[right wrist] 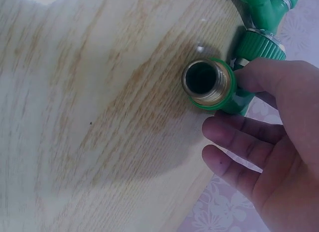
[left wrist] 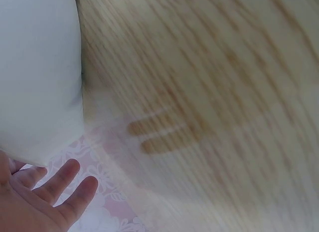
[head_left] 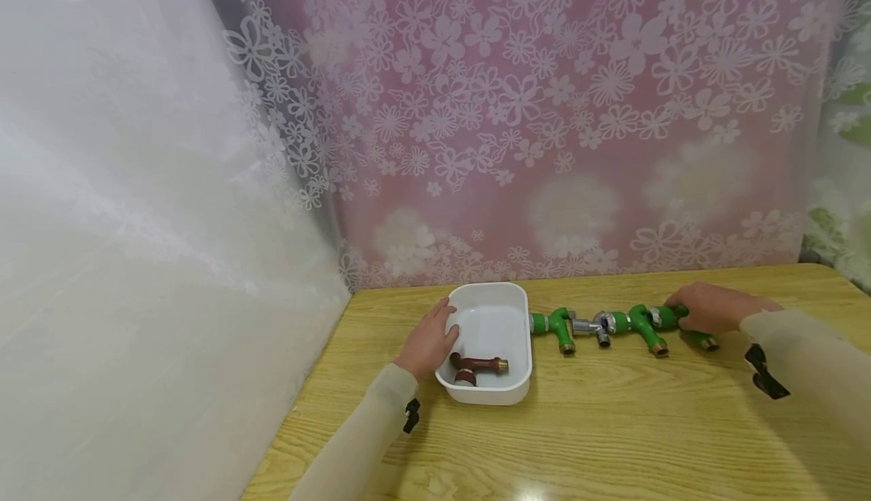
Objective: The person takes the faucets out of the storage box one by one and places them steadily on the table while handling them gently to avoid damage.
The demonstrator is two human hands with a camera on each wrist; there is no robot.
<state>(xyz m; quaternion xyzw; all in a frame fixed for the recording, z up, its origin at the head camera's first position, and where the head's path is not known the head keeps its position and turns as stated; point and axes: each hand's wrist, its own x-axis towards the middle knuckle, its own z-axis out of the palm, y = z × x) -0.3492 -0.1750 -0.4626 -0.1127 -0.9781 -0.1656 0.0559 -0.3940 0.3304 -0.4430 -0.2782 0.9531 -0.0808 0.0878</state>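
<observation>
At the left rim of a white basin [head_left: 488, 327] is my left hand [head_left: 425, 342], with its thumb over the inner side. In the left wrist view its fingers [left wrist: 82, 194] are loosely extended beside the outer wall. A dark red pipe fitting [head_left: 481, 365] with a brass end lies in the basin. My right hand [head_left: 708, 308] pinches the rightmost green pipe fitting [right wrist: 229, 85] between thumb and fingers, near the threaded brass mouth. Next to it in the row lies another green fitting [head_left: 642, 323] with a ridged collar.
The row runs left along the wooden table [head_left: 578, 425] through a chrome fitting [head_left: 588, 327] to a green fitting [head_left: 561, 327] beside the basin. A pink flowered curtain [head_left: 544, 146] hangs behind the table, and a white sheet [head_left: 150, 259] hangs at the left.
</observation>
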